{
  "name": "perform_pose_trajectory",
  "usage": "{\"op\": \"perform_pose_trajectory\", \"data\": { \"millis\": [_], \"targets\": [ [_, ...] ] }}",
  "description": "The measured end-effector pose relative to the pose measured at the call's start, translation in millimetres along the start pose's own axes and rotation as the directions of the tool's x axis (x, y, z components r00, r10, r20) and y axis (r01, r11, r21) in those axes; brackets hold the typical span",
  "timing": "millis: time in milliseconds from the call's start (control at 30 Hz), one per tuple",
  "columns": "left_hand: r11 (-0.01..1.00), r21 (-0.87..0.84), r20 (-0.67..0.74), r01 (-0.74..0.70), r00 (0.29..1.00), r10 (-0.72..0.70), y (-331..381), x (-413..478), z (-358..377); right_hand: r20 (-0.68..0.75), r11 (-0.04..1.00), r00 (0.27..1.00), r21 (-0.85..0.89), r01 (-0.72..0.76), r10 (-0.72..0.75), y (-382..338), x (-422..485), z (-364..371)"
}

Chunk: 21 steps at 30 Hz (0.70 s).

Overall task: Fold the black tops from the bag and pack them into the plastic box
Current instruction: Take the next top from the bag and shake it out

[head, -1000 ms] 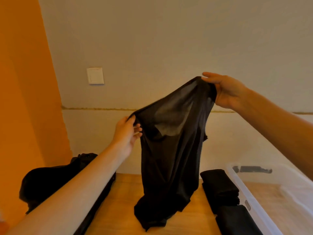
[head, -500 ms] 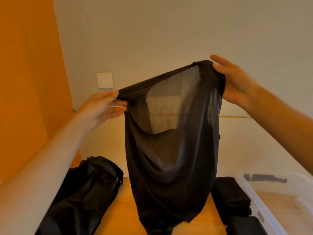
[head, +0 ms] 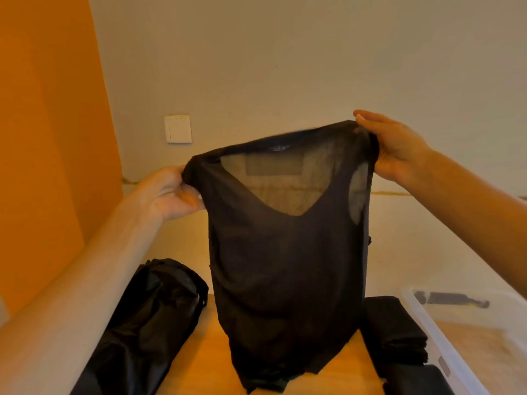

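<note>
Both hands hold a thin black top (head: 288, 263) up by its shoulders above the table (head: 208, 352). The left hand (head: 168, 192) pinches one shoulder with curled fingers; the right hand (head: 393, 149) grips the other, thumb on top. A black bag (head: 148, 317) lies left, folded tops (head: 396, 337) beside the plastic box (head: 445, 354) right.

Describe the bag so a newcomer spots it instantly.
Start at the orange wall on the left and drop to the wooden table. The bag lies there, shiny and crumpled with a strap, unlike the flat folded tops beside the plastic box.
</note>
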<state>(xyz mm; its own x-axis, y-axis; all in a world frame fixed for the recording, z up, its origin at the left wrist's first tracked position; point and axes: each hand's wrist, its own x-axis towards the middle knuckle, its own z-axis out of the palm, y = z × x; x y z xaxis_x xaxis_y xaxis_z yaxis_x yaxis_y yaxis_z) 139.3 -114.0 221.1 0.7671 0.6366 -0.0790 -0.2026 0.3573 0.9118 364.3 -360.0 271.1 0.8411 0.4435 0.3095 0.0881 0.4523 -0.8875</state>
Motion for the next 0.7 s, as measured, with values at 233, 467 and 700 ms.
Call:
{"op": "perform_pose_trajectory", "data": {
  "millis": [233,467,700],
  "targets": [
    [1.0,-0.016,-0.009,0.002,1.0,-0.002,-20.6,-2.9,-13.9,0.026,0.993,0.998,0.092,-0.067,0.065,3.4,0.9,4.9],
    [0.988,-0.144,-0.035,-0.054,0.998,0.05,-0.6,2.8,-25.6,0.175,0.962,0.976,0.218,-0.164,0.127,6.1,-6.7,10.1],
    [0.912,-0.083,0.047,-0.401,0.913,0.406,16.9,8.3,-30.9,0.156,0.997,0.986,0.036,-0.072,0.066,1.5,-3.2,3.9]
  ]
}}
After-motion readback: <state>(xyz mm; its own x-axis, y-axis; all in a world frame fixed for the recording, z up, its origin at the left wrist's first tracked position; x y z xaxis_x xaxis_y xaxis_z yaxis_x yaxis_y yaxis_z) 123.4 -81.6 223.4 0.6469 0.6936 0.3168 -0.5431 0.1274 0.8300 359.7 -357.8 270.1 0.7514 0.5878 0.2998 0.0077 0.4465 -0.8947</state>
